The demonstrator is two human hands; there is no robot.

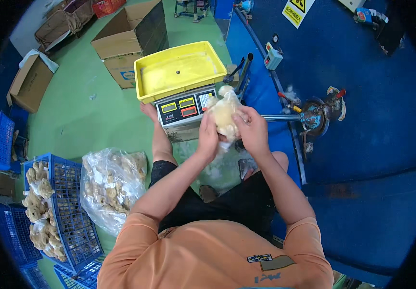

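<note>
Between my two hands is a small cream plush toy [224, 117], with whitish parts at its top and bottom. My left hand [209, 138] closes on its left side, and my right hand [253, 132] grips the right side with the thumb on its front. The toy is just in front of a digital scale [183, 109] with a keypad and small displays. On that scale sits a shallow yellow tray [184, 90] with a dark spot in the middle of its bottom.
At my left stand a blue plastic crate [75, 212] of tan plush toys [35, 204] and a clear bag [111, 185] of more. An open cardboard box [116, 67] is beyond the scale. A metal pipe [281, 117] juts from the blue machine [362, 125] on my right.
</note>
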